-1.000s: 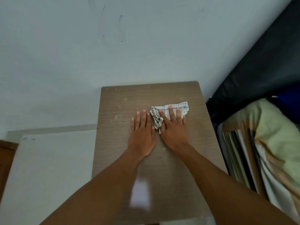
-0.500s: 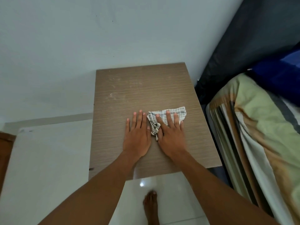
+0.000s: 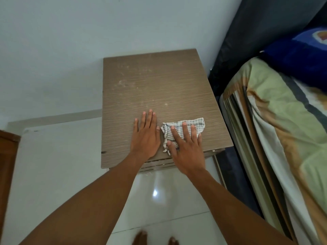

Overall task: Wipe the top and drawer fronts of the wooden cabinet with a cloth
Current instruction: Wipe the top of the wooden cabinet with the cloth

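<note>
Cabinet top, both hands flat

Cabinet [image 3: 159, 89] stands against the wall, dusty smears on its far half. Left hand [image 3: 146, 137] lies on the wood, fingers [image 3: 150, 121] straight, holding nothing. Just beside it, right hand [image 3: 185, 149] presses the checked cloth [image 3: 178, 128] down near the front edge, fingers spread flat. Bed [image 3: 274, 129] at right.

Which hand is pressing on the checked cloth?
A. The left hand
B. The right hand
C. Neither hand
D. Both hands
B: the right hand lies flat on the checked cloth, while the left hand rests on bare cabinet top beside it.
</note>
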